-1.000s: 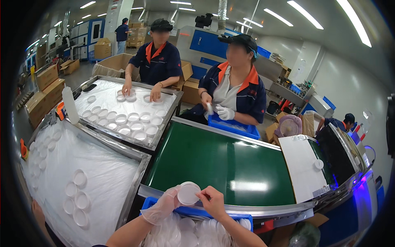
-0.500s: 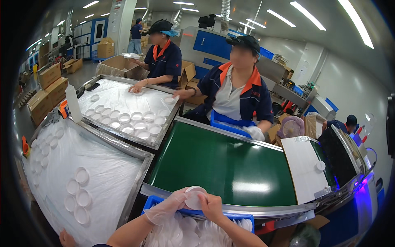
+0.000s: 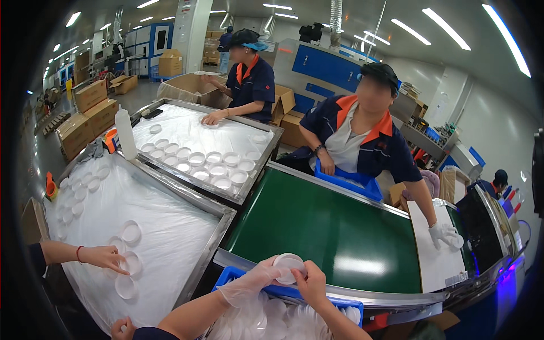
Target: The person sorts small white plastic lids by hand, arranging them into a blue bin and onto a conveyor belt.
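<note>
Both hands clamped on one white round lid [image 3: 289, 266] at the near edge of the green conveyor belt [image 3: 328, 238]; left hand [image 3: 252, 280] gloved, right hand [image 3: 310, 283] bare; blue bin [image 3: 238, 276] of similar lids directly below; another person's hand [image 3: 105, 258] touches lids on the plastic-covered surface [image 3: 164, 226] to the left.

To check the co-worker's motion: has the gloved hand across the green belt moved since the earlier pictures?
Yes. The gloved hand went from the blue tray by the chest to the white board right of the green belt.
</note>
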